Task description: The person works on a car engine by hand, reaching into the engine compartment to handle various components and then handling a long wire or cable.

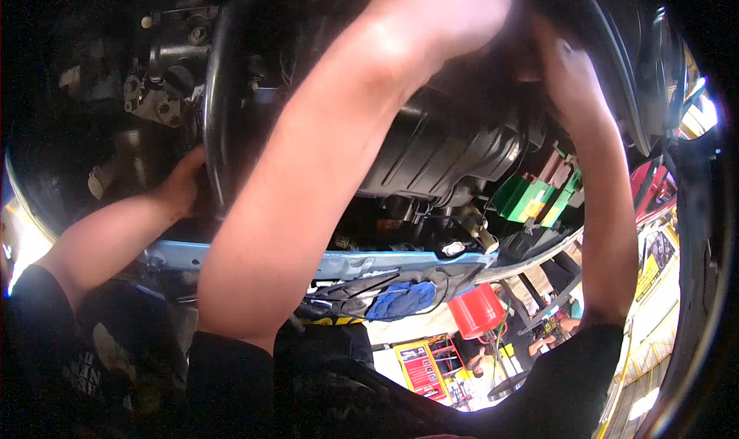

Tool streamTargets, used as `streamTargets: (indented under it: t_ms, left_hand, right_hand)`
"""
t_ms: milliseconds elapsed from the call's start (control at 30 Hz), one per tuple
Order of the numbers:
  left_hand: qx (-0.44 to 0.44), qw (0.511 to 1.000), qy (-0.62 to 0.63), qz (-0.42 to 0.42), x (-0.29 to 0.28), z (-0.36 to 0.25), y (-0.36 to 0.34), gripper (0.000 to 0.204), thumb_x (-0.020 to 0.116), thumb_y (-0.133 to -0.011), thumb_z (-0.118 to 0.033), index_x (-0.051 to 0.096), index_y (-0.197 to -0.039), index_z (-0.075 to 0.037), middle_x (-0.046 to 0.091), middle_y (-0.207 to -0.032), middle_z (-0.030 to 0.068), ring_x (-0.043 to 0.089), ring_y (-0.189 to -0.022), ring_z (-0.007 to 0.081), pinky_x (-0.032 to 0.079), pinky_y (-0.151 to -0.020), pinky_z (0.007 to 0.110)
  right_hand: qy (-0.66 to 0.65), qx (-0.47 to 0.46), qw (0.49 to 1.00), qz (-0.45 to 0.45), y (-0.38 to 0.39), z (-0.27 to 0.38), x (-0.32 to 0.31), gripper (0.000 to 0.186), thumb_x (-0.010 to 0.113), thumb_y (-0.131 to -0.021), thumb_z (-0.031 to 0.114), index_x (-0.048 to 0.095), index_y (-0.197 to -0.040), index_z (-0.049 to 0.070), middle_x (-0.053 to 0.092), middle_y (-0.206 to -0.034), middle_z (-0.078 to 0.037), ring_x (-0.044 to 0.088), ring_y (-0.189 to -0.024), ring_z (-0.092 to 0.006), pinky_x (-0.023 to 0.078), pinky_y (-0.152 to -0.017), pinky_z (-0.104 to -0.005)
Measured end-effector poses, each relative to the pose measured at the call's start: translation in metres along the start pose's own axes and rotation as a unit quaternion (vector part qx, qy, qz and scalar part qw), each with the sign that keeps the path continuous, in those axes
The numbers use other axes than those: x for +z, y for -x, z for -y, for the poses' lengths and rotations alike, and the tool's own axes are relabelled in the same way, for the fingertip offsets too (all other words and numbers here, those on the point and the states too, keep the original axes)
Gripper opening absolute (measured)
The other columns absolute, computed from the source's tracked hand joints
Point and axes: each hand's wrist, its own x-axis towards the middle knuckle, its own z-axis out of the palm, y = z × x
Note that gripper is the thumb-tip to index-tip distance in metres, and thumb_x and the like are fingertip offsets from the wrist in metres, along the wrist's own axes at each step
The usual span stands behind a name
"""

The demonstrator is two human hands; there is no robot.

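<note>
My left hand [481, 8] reaches high into the dark engine bay at the top, its fingers hidden in shadow beside a black part. My right hand [573, 69] reaches up on the right, near a black curved hose [616, 61], with its fingers hidden among the parts. Below and between my arms are a black ribbed plastic housing [431, 162] and a green battery [516, 204] with a brownish bracket on it. A thick black tube [215, 100] runs down to the left of my left forearm.
A co-worker's hand [181, 189] grips or touches somewhere behind that tube at left, hard to tell which. A pale blue body edge [362, 262] crosses below the housing, with blue cloth [400, 300] beside it. Beyond are a red drum [476, 312], shop items and another person [481, 366].
</note>
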Motion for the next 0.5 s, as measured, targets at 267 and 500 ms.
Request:
streamTargets:
  t_ms: [267, 500]
  left_hand:
    - [0.005, 0.998, -0.055, 0.036, 0.044, -0.005, -0.020, 0.020, 0.050, -0.085, -0.006, 0.065, -0.087, 0.007, 0.062, -0.067, 0.0123, 0.057, -0.057, 0.0178, 0.045, -0.050, 0.033]
    - [-0.030, 0.992, -0.106, 0.053, 0.054, -0.008, -0.028, 0.020, 0.050, -0.082, -0.004, 0.065, -0.086, 0.008, 0.063, -0.068, 0.0130, 0.058, -0.055, 0.0186, 0.045, -0.049, 0.033]
  right_hand:
    - [-0.325, 0.282, 0.896, 0.109, -0.019, 0.021, -0.024, 0.033, 0.049, -0.099, 0.034, 0.060, -0.098, 0.003, 0.058, -0.080, -0.004, 0.056, -0.071, -0.0120, 0.045, -0.064, -0.0266]
    - [-0.352, 0.405, 0.808, 0.243, -0.036, 0.063, -0.038, 0.044, 0.033, -0.104, 0.034, 0.043, -0.068, 0.011, 0.037, -0.059, 0.003, 0.030, -0.050, -0.0086, 0.026, -0.045, -0.0243]
